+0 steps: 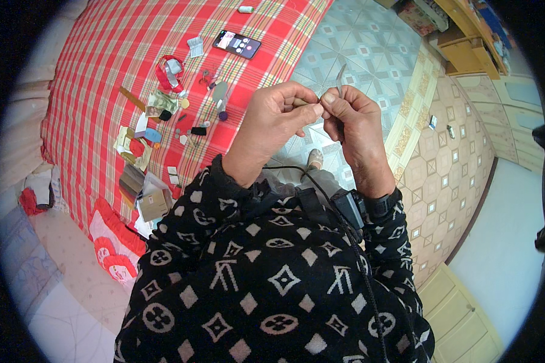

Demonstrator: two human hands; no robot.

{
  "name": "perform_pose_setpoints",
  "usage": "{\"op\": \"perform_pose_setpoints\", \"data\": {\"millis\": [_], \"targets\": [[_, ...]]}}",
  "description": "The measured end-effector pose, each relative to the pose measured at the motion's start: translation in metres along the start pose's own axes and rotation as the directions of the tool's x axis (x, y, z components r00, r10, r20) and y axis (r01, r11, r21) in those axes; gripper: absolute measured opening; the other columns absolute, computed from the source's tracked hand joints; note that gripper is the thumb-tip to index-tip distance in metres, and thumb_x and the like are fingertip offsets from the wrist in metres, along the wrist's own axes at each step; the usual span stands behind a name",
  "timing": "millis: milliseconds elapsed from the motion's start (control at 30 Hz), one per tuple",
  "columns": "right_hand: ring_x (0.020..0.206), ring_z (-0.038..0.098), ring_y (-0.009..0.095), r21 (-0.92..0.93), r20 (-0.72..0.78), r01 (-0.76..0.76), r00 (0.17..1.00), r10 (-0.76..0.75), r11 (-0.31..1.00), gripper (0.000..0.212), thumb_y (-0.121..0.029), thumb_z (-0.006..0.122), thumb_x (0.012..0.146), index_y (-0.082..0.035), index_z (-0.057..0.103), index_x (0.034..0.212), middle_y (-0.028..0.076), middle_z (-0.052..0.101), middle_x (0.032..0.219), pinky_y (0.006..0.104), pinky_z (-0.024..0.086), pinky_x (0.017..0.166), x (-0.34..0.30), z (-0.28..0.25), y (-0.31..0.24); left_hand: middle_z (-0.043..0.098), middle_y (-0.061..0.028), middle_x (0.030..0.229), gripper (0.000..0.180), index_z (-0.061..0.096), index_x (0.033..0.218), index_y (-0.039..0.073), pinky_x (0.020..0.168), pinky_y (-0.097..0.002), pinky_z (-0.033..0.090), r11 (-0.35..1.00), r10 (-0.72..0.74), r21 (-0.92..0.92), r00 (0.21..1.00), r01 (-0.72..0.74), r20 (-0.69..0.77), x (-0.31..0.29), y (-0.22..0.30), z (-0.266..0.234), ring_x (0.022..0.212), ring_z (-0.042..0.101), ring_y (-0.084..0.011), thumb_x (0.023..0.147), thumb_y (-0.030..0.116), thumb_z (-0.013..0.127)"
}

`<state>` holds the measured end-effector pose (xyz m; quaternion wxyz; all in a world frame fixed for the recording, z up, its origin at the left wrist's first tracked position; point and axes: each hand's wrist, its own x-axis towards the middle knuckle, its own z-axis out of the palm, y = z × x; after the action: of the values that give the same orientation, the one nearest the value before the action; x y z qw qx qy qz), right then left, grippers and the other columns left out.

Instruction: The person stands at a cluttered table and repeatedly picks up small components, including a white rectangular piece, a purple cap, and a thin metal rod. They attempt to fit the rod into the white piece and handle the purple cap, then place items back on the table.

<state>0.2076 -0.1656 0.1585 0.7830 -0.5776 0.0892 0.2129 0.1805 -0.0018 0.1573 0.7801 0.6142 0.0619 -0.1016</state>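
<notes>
My left hand [275, 124] and my right hand [357, 127] meet fingertip to fingertip in front of my chest, over the edge of the bed. Out of my right fist rises a thin curved metal blade [341, 78], its tip pointing up and away from me; its handle is hidden. My left thumb and fingers pinch something small and tan [300, 103], mostly covered, whose kind I cannot make out. Its end comes close to my right thumb.
A red plaid bed cover [112, 54] spreads at left, with a phone [237, 45], a red-and-white roll [170, 72], banknotes [163, 101], a cardboard box [154, 204] and several small items on it. Tiled floor [339, 45] and a wooden cabinet [466, 45] lie to the right.
</notes>
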Motion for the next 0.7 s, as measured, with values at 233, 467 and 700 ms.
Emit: {"op": "perform_pose_setpoints", "data": {"millis": [233,467,700], "targets": [[0.053,0.05,0.008,-0.169,-0.052,0.112,0.991,-0.122,0.979,0.015,-0.014,0.065,0.094,0.0,0.064,0.088,0.003,0.059,0.071,0.0227,0.038,0.046,-0.003,0.003,-0.004,0.065,-0.0039,0.072,0.009,0.066,0.091,-0.003,0.052,-0.0209,0.047,0.998,-0.036,0.056,0.999,0.036,0.013,-0.004,0.008,-0.002,0.06,0.058,-0.0066,0.09,0.006,0.062],[0.055,0.054,0.009,-0.537,0.001,0.184,0.976,-0.218,0.823,0.017,-0.013,0.053,0.101,0.001,0.063,0.099,0.004,0.061,0.065,0.0255,0.044,0.052,-0.024,-0.002,-0.002,0.057,-0.0004,0.069,0.01,0.063,0.092,-0.001,0.055,-0.0221,0.044,0.985,-0.152,-0.083,0.988,0.151,0.004,-0.005,0.018,-0.003,0.057,0.049,-0.0057,0.092,0.008,0.061],[0.05,0.061,0.029,-0.824,0.26,0.479,0.794,-0.55,0.302,0.003,-0.005,0.062,0.091,-0.004,0.061,0.093,0.015,0.057,0.06,0.0367,0.046,0.048,-0.022,0.001,0.016,0.053,0.0013,0.067,0.011,0.062,0.09,0.0,0.056,-0.0229,0.044,0.994,-0.111,0.001,0.994,0.111,-0.013,-0.006,0.015,0.001,0.056,0.045,-0.0056,0.093,0.01,0.059]]}}
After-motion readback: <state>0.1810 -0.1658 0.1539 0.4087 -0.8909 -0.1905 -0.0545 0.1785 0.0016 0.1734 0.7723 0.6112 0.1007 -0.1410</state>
